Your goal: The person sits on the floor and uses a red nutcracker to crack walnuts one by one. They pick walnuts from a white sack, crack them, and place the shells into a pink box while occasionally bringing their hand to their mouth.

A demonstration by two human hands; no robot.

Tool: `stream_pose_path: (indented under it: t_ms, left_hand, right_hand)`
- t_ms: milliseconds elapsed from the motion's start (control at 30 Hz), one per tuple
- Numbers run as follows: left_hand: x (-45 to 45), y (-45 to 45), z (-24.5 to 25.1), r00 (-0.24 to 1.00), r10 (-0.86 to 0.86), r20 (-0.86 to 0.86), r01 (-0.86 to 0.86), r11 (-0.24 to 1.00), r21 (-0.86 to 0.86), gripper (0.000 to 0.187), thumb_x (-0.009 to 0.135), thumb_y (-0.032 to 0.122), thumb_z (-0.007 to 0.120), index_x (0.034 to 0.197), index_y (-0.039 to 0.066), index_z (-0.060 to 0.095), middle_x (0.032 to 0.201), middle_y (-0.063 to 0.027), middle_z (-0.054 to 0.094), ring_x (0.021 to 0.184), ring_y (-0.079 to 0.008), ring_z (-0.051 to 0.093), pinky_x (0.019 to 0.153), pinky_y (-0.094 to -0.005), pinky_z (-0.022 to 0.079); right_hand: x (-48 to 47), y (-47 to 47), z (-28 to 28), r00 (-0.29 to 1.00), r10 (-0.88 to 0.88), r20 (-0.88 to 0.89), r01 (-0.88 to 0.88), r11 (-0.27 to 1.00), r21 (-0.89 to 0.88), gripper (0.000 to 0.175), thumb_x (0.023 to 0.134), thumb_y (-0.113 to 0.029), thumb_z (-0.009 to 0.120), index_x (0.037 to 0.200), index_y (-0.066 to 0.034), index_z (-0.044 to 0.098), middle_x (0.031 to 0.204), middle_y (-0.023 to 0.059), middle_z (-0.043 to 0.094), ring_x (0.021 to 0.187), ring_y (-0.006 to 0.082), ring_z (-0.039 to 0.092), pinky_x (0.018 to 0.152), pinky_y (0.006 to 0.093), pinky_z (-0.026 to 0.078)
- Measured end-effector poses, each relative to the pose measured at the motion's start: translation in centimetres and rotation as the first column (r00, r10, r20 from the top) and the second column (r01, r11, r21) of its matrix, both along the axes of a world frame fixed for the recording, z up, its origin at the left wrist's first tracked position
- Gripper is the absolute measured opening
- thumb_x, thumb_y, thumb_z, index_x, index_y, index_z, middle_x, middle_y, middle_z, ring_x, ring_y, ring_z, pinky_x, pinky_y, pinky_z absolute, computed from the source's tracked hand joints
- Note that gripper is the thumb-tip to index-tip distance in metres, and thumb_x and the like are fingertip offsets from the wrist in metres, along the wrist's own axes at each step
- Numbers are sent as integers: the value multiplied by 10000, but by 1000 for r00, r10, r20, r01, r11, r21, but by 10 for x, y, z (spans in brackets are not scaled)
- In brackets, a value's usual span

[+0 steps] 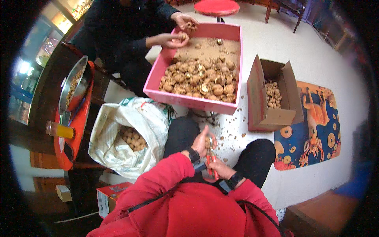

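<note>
My right hand grips the red handles of a nutcracker plier, held over my lap. At the tool's metal jaws, my left hand holds a walnut in its fingers. Just beyond my knees stands a pink box with many cracked walnuts heaped in its near part. To my left, a white woven sack gapes, showing whole walnuts inside.
Across the pink box, another person's hands hold walnut pieces. A cardboard box with shells stands right, beside a patterned mat. A metal bowl and a jar of yellow liquid rest on a red tray. Shell bits litter the floor.
</note>
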State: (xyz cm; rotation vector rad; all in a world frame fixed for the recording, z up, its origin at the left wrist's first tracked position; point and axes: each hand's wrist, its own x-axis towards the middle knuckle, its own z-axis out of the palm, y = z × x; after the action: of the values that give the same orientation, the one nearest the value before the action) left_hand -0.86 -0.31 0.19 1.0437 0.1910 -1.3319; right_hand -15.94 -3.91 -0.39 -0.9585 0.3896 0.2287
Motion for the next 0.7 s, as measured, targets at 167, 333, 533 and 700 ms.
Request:
stream_pose_path:
  t_ms: [167,333,533,700]
  left_hand:
    - [-2,0,2,998,30,-47,-26,997,73,545,894,574,365,706,79,500,587,-96,526,499,-210,505,482,-302,420]
    - [-3,0,4,997,33,-75,-31,999,24,539,890,570,380,721,74,504,616,-105,535,544,-230,514,485,-308,400]
    - [1,5,-6,994,-106,-34,106,994,-6,575,881,590,376,730,60,538,644,-87,550,603,-223,552,534,-315,461]
    - [5,5,-9,979,-201,-18,202,979,29,653,870,641,315,793,39,555,714,-116,595,646,-231,585,613,-336,483]
  right_hand:
    - [-2,5,8,995,-51,91,55,997,-49,142,809,-138,451,933,-79,417,673,16,455,542,116,470,470,246,387]
    - [-2,6,1,1000,-3,-9,2,996,-88,153,845,-124,462,986,-81,419,674,-8,462,525,93,457,446,251,377]
    - [-2,1,-1,997,27,-75,-24,999,46,206,863,-163,504,1037,-54,487,842,32,573,706,109,577,596,238,475]
    - [-5,-2,4,999,8,-46,1,984,180,320,862,-164,514,1155,-43,468,958,18,579,800,102,575,681,239,475]
